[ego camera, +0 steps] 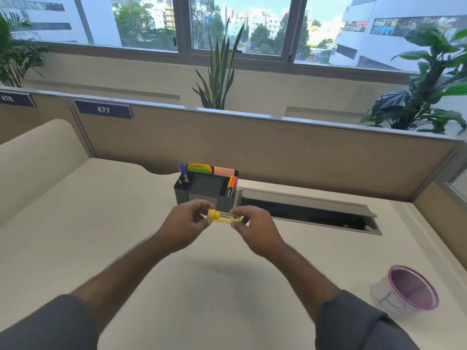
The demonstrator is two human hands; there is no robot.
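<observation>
While I hold the marker above the surface, just in front of the organizer, its long axis runs left to right between my hands. The left hand pinches the capped end and the right hand pinches the barrel (fingers curled on both). I judge a cap pull goes leftward.

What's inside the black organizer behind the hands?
A blue marker at left, green sticky notes and pink sticky notes at the back, yellow marker and red marker at right. The organizer's walls hide the slot bottoms.
</observation>
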